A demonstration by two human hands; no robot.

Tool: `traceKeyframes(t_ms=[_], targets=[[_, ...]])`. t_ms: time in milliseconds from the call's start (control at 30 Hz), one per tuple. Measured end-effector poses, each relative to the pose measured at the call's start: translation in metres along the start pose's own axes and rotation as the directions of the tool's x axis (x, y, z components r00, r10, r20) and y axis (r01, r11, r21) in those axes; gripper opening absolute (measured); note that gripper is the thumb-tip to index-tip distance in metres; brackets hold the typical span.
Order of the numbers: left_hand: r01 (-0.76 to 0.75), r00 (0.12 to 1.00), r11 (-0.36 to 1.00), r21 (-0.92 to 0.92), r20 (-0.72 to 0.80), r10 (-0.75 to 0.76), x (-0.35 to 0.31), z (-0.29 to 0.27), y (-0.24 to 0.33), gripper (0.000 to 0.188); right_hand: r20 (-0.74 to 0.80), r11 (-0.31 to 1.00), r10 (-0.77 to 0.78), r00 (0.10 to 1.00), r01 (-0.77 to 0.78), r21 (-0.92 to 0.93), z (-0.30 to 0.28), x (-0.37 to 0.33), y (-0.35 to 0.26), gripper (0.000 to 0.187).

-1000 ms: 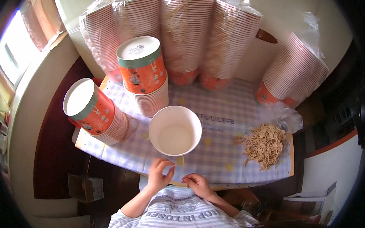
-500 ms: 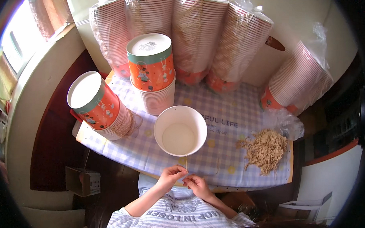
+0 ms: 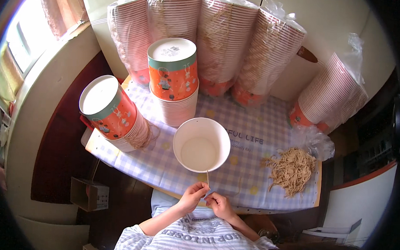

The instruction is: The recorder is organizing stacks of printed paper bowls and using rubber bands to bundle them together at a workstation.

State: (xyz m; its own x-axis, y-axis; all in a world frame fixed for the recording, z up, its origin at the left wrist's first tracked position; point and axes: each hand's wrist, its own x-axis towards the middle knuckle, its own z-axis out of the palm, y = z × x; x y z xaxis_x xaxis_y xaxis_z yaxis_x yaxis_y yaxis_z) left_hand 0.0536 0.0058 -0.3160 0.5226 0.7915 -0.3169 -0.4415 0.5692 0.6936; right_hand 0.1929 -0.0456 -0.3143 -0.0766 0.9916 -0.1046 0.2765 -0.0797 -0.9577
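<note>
At the centre of the frame, a white paper tub (image 3: 201,153) is standing upright on the cloth-covered surface (image 3: 163,168), its mouth facing up, and a short tan cord (image 3: 208,177) is running from the near side of its rim towards the person. Just below it, the left hand (image 3: 194,197) is pinching that cord between thumb and fingertips, seemingly to keep it under control; the right hand (image 3: 221,206) is meeting it from the other side, fingers drawn in, though I cannot tell whether they are gripping the cord's end. The tub is probably sitting near the front edge so that its rim is lying within easy reach, its own base steadying it while neither hand is holding its wall. At the right of the frame, a loose heap of cords (image 3: 293,170) is lying beside a crumpled clear plastic bag (image 3: 320,146), presumably handy for picking out strands. At the left, an upside-down stack of orange-and-green tubs (image 3: 114,113) is leaning, to my eye, with loops of cord (image 3: 141,138) gathering at its side; another inverted stack (image 3: 173,80) is standing above the tub, nested likely to save room. Along the top, tall plastic-wrapped stacks (image 3: 227,46) are lining the back, apparently serving as supply.
</note>
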Motion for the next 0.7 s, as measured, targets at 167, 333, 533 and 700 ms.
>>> traceKeyframes(t_ms=[167,333,533,700], targets=[[0.013,1.000,0.999,-0.043,-0.021,-0.014,0.001,0.002,-0.002,0.010,-0.036,0.998,-0.016,0.999,0.013,-0.067,0.000,-0.001,-0.003,0.007],[-0.004,1.000,0.996,-0.086,0.002,0.004,0.001,0.002,-0.001,0.008,-0.032,0.990,-0.060,0.998,0.056,-0.129,-0.002,-0.001,-0.007,0.007],[-0.041,0.998,0.990,-0.132,-0.041,0.036,0.009,-0.001,0.003,0.009,0.039,0.976,-0.032,0.999,0.040,-0.213,0.003,-0.006,-0.005,0.009],[-0.049,0.999,0.982,-0.184,-0.028,0.044,0.016,0.001,0.009,0.007,0.077,0.976,-0.028,0.997,0.044,-0.214,0.005,-0.010,0.001,0.008]])
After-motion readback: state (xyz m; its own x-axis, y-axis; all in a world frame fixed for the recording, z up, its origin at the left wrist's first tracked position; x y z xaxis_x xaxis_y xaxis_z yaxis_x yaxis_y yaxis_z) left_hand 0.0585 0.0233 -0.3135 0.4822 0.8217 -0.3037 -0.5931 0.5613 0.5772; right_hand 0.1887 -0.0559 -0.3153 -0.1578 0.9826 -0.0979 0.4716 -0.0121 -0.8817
